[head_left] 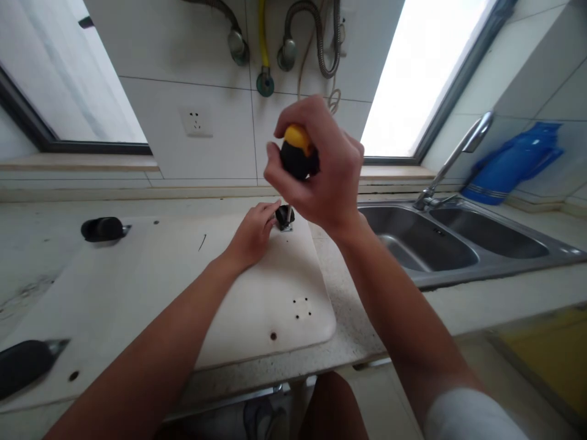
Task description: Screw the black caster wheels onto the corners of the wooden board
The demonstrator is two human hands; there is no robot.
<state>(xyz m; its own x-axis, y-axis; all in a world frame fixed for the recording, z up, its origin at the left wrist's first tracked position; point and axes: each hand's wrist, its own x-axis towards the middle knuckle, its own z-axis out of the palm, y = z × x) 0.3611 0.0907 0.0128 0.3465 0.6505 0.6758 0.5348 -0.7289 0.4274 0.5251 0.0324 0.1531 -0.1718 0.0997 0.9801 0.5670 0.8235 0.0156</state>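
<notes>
My right hand (328,162) grips a screwdriver (298,153) by its yellow and black handle, held upright with the shaft pointing down. Its tip meets a metal plate at the base of a black fitting (283,215) near the far right corner of a white board (247,293). From the left, my left hand (254,235) closes its fingers on that fitting, resting partly on the board. Two more black fittings with metal ends stand on the board, one at the far left (103,229) and one at the near left (27,365). Several small screw holes show in the near right corner.
The board lies on a pale stone countertop (348,318). To the right are a double steel sink (426,244), a faucet (454,162) and a blue thermos jug (518,159). Hoses, a yellow pipe (262,36) and a wall socket (196,122) are on the tiled wall ahead.
</notes>
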